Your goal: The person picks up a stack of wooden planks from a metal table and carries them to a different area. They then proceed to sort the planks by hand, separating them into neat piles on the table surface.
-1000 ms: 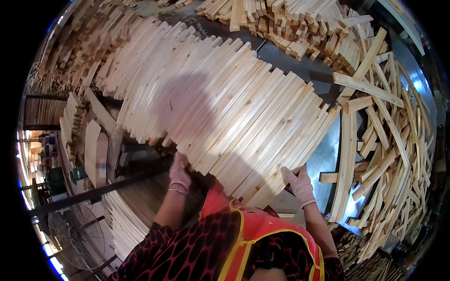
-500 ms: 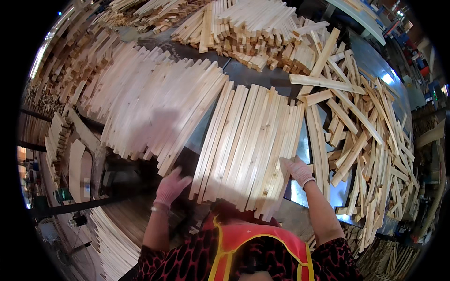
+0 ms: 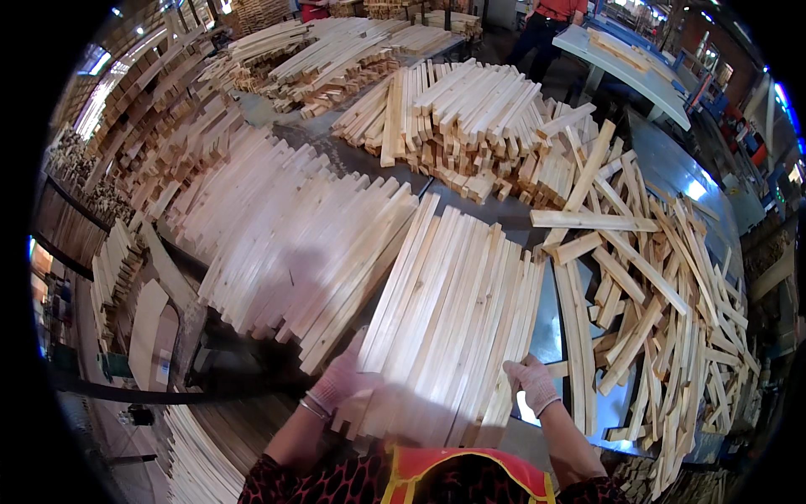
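Observation:
A row of pale wooden strips lies side by side in front of me, near ends uneven. My left hand, in a pale pinkish knit glove, is at the row's left edge near its close end, thumb over the top and fingers along the side. My right hand, gloved alike, is closed against the right edge, its fingers curled at the outermost strip. The row sits between both hands. The fingertips under the strips are hidden.
A wider layer of strips lies to the left. Stacked wood pieces stand beyond, and a jumbled heap of offcuts is at the right. Farther back are a pale table and a person in red.
My left hand has moved right from beside the row onto its left edge. My right hand stays at the right edge. The view has tilted up, showing more of the background.

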The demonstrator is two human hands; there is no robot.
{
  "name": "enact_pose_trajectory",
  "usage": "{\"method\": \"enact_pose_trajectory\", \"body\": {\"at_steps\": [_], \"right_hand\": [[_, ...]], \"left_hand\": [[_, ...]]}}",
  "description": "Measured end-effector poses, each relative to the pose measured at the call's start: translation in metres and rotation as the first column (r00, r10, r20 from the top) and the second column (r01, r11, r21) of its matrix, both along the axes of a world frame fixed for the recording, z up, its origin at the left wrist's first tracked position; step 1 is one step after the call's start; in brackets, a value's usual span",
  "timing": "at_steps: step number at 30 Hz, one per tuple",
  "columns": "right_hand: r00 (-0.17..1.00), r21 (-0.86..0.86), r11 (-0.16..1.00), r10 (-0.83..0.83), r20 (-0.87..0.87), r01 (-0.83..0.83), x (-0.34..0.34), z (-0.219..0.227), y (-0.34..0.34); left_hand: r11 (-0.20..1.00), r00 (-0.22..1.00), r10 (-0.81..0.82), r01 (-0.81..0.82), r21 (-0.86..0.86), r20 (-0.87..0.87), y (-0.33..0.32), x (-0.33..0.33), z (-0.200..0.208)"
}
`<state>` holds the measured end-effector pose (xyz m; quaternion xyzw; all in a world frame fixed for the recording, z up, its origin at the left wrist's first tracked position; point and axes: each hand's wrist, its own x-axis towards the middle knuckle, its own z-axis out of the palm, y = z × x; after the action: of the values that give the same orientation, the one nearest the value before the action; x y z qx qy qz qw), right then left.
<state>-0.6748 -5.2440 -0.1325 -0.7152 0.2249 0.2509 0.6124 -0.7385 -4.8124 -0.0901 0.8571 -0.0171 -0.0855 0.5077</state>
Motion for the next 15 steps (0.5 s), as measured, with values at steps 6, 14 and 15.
{"method": "enact_pose_trajectory", "body": {"at_steps": [6, 14, 15], "right_hand": [[0.986, 0.227, 0.974, -0.045, 0.164, 0.007, 0.083, 0.073, 0.056], [0.851, 0.338, 0.938, -0.116, 0.513, -0.076, 0.286, 0.185, 0.082], [0.833, 0.264, 0.958, -0.056, 0.551, -0.11, 0.329, 0.187, 0.08]], "left_hand": [[0.994, 0.986, 0.094, -0.1, -0.041, -0.135, 0.032, 0.084, 0.1], [0.987, 0.976, 0.136, -0.119, -0.109, 0.171, 0.034, 0.247, 0.187], [0.95, 0.969, 0.229, -0.201, -0.241, 0.095, 0.023, 0.27, 0.192]]}}
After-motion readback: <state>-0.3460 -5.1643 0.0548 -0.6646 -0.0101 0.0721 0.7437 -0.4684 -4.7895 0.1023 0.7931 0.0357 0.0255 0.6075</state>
